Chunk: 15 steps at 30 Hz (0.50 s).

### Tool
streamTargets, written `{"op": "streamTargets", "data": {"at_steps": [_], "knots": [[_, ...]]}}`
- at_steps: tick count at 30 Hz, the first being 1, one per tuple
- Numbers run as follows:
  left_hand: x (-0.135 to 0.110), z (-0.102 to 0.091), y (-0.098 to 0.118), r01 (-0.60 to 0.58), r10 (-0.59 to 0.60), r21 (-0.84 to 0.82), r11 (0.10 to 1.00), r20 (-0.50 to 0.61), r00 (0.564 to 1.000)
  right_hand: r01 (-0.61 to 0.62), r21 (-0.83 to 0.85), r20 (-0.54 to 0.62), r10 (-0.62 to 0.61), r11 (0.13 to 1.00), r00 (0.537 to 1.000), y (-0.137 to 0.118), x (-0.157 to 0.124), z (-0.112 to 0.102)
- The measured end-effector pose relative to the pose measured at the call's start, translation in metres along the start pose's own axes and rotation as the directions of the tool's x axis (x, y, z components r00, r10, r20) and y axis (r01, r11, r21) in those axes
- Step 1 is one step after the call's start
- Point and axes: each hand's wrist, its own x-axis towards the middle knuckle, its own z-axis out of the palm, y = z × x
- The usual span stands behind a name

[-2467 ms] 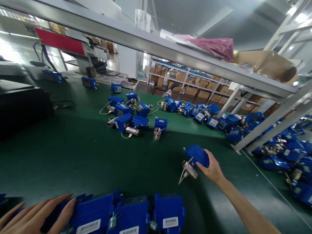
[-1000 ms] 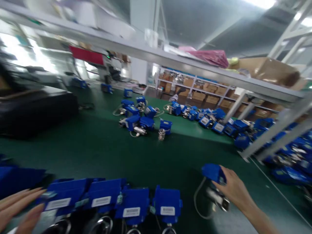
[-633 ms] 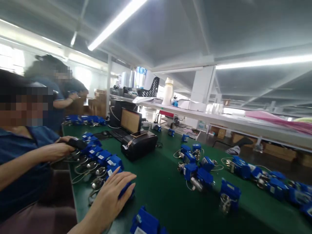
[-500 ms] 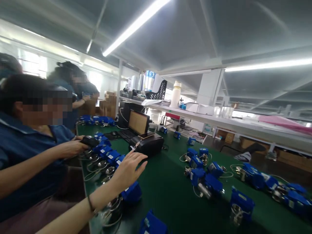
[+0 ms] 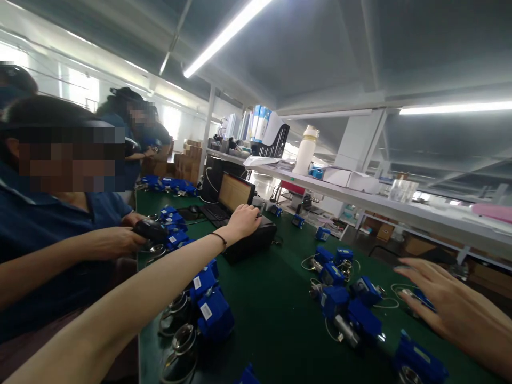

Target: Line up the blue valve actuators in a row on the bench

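Note:
My left hand (image 5: 245, 220) reaches forward onto the black box-shaped machine (image 5: 250, 242), its fingers closed at the flat dark phone (image 5: 259, 215) on top. The hand hides most of that phone. My right hand (image 5: 444, 301) is over the right side of the table, fingers apart, holding nothing. Below and beside it are blue-housed meters with metal pipe fittings, one of them (image 5: 420, 357) near the bottom edge. Another group of blue meters (image 5: 336, 301) lies left of that hand. Under my left forearm stands a row of similar meters (image 5: 216, 314).
A laptop (image 5: 234, 193) stands open behind the black machine. At left a co-worker (image 5: 52, 229) holds a dark handheld device (image 5: 150, 230). A white shelf (image 5: 340, 186) with a bottle (image 5: 307, 149) and papers runs above the green table (image 5: 272, 309). More people stand behind.
My left hand has moved forward and right onto the black machine, covering the phone there. My right hand has come into view at the right. The view has shifted slightly.

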Motion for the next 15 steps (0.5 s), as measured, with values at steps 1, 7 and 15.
{"op": "streamTargets", "data": {"at_steps": [1,7,15], "knots": [[0.012,0.004,-0.001,0.015,-0.015,-0.010,1.000,-0.007,1.000,0.063,-0.016,0.070,-0.062,0.998,0.996,-0.009,0.028,0.003],[0.074,0.005,-0.036,0.175,-0.184,-0.135,0.975,-0.061,0.981,0.195,-0.011,0.209,-0.188,0.981,0.960,-0.072,0.237,0.039],[0.146,-0.012,-0.107,0.353,-0.466,-0.528,0.773,-0.093,0.880,0.132,-0.008,0.291,-0.124,0.991,0.949,-0.066,0.380,0.090]]}}
